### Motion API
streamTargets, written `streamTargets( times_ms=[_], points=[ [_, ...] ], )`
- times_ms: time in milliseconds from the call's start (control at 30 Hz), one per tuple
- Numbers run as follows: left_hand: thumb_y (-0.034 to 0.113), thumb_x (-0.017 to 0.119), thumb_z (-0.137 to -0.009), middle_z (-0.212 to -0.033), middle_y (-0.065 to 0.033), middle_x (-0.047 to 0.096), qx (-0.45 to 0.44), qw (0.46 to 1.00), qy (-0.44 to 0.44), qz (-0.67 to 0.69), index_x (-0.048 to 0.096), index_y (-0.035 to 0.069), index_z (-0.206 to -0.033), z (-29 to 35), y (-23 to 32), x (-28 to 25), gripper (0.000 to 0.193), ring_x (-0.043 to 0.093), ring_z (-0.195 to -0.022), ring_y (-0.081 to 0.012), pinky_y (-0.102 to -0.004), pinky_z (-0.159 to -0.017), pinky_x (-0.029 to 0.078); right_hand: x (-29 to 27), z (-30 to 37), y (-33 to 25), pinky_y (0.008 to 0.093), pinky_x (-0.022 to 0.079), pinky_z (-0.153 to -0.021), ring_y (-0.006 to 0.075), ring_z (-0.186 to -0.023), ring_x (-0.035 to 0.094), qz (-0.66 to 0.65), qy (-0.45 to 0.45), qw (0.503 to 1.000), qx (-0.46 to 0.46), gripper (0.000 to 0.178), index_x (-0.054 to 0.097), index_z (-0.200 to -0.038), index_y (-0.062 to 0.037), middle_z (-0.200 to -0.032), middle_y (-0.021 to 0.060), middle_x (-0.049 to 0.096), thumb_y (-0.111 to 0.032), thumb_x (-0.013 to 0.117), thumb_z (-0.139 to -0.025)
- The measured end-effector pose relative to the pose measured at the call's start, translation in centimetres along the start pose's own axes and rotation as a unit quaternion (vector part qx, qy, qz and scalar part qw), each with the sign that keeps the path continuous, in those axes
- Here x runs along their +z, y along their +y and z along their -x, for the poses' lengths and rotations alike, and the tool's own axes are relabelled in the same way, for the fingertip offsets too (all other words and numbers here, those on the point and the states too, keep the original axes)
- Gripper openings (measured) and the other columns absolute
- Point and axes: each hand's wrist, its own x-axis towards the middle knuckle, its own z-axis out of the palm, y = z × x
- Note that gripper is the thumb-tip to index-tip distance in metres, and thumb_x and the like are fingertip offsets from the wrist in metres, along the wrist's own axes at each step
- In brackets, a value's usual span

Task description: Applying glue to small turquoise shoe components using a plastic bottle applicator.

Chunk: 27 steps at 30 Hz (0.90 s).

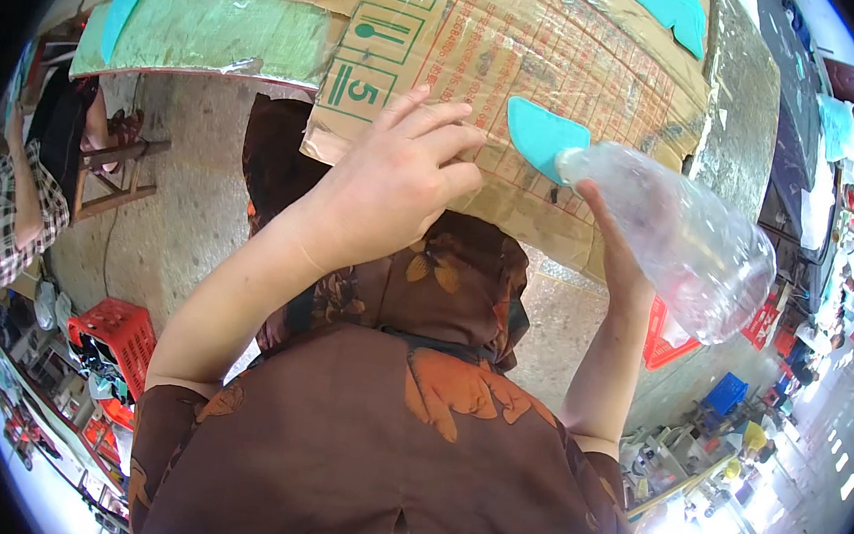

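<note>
My right hand (621,250) is closed around a clear plastic bottle (685,232), most of its fingers hidden behind it. The bottle is tilted, its narrow whitish tip meeting the right end of a turquoise cut piece (541,130) that lies flat on printed cardboard (506,32). The frame does not show clearly whether the tip touches the piece or hangs just over it. Near the cardboard's front edge, my left hand (409,170) hovers or rests with loosely bent, parted fingers and nothing visible in them. Another turquoise piece (673,10) lies farther back on the right.
More turquoise pieces (132,5) lie on the greenish tabletop (205,34) at the left. A person in a checked shirt (12,209) sits at far left beside a wooden stool (113,172). Red crates (121,328) stand on the floor, and a blue crate (726,393) is at right.
</note>
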Motion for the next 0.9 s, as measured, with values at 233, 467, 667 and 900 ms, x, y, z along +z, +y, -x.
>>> streamTargets(
  times_ms=[233,467,667,900],
  points=[
    [0.005,0.066,-0.078,-0.122,-0.0094,0.060,-0.020,1.000,-0.016,-0.010,0.067,0.008,-0.092,0.7,-0.3,-0.7,0.015,0.047,-0.130,-0.0312,-0.0533,-0.113,0.031,0.9,-2.0,-1.8,0.0313,0.050,-0.084,0.0163,-0.096,0.061,-0.013,0.038,0.999,0.002,0.040,0.063,-0.110,0.0009,-0.104,0.0071,0.065,-0.014,0.084,-0.078],
    [0.006,0.067,-0.077,-0.122,-0.0093,0.061,-0.020,1.000,-0.010,0.001,0.067,0.008,-0.092,0.9,-0.4,-1.1,0.015,0.048,-0.129,-0.0313,-0.0538,-0.112,0.031,2.2,-1.5,-1.8,0.0299,0.049,-0.085,0.0157,-0.095,0.061,-0.029,0.102,0.994,-0.012,0.035,0.062,-0.110,0.0021,-0.104,0.0069,0.064,-0.006,0.081,-0.081],
    [0.005,0.067,-0.077,-0.122,-0.0092,0.061,-0.021,1.000,0.000,0.005,0.067,0.009,-0.091,0.9,-0.4,-0.7,0.014,0.048,-0.129,-0.0314,-0.0538,-0.112,0.032,3.6,-3.0,-3.6,0.0326,0.050,-0.086,0.0175,-0.098,0.060,-0.037,0.008,0.999,0.001,0.042,0.064,-0.107,0.0017,-0.107,0.0091,0.064,-0.017,0.086,-0.076],
    [0.005,0.067,-0.077,-0.121,-0.0098,0.061,-0.021,1.000,-0.012,0.014,0.067,0.008,-0.091,0.5,-0.1,-0.6,0.014,0.049,-0.128,-0.0316,-0.0540,-0.112,0.032,4.9,-3.3,-2.6,0.0302,0.049,-0.086,0.0156,-0.097,0.060,-0.014,0.021,0.998,-0.054,0.035,0.064,-0.108,0.0017,-0.103,0.0071,0.065,-0.011,0.082,-0.080]
  ],
)
